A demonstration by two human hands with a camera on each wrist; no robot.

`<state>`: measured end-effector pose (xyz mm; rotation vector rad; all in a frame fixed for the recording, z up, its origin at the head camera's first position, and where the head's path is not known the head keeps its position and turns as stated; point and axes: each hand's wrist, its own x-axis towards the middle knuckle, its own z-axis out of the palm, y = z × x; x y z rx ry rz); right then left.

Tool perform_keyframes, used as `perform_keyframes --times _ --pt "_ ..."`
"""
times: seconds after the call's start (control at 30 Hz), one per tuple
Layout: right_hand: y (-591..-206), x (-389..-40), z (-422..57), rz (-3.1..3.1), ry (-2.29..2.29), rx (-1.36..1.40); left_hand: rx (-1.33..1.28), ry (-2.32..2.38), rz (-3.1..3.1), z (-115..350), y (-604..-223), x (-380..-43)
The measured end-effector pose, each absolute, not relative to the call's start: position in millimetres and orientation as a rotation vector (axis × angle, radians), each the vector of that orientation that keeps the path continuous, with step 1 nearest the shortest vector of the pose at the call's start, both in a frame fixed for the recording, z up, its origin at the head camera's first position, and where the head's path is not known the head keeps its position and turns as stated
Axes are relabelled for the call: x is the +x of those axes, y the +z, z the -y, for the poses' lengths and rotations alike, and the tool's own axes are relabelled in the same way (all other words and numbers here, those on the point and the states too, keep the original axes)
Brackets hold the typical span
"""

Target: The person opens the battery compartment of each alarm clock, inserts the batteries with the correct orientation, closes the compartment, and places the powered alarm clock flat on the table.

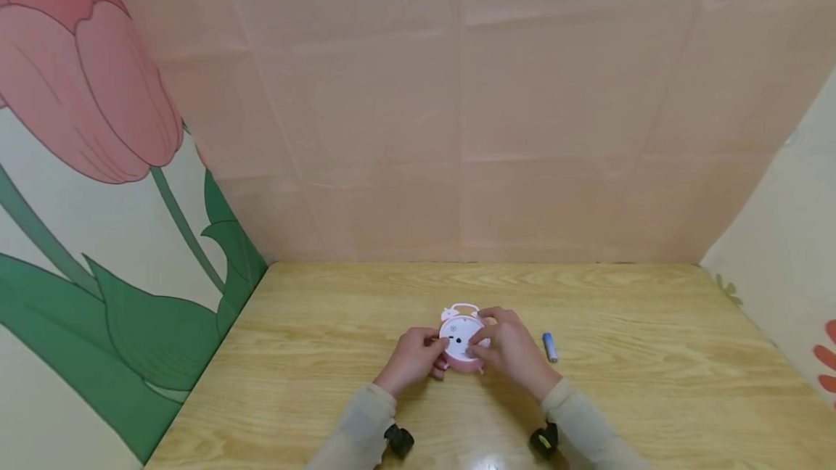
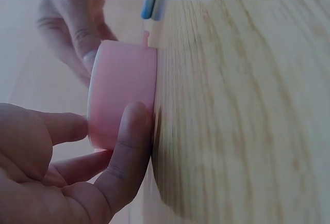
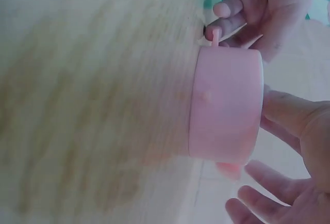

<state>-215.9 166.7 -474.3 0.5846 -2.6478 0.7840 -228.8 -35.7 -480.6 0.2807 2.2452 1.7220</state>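
Note:
A pink twin-bell alarm clock (image 1: pixel 464 364) lies flat on the table, its white side with a small black knob facing up. My left hand (image 1: pixel 415 355) grips its left edge, thumb on the white side. In the left wrist view, a finger presses along the pink casing (image 2: pixel 126 74). My right hand (image 1: pixel 512 350) reaches over the clock's right part, thumb and a finger bent onto the white side. In the right wrist view, the other right fingers (image 3: pixel 268 182) spread past the casing near a bell. What lies beneath the right fingertips is hidden.
A blue and silver battery (image 1: pixel 550 347) lies on the wooden table (image 1: pixel 313 354), right of my right hand. A pinkish sheet (image 1: pixel 457 129) hangs behind the table. Walls with painted flowers (image 1: pixel 91 78) stand at both sides.

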Motion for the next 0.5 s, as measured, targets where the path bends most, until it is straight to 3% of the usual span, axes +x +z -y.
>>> perform_keyframes --times 0.5 --pt "-464 -222 -161 2.677 0.474 0.769 0.29 1.755 -2.227 34 -483 -230"
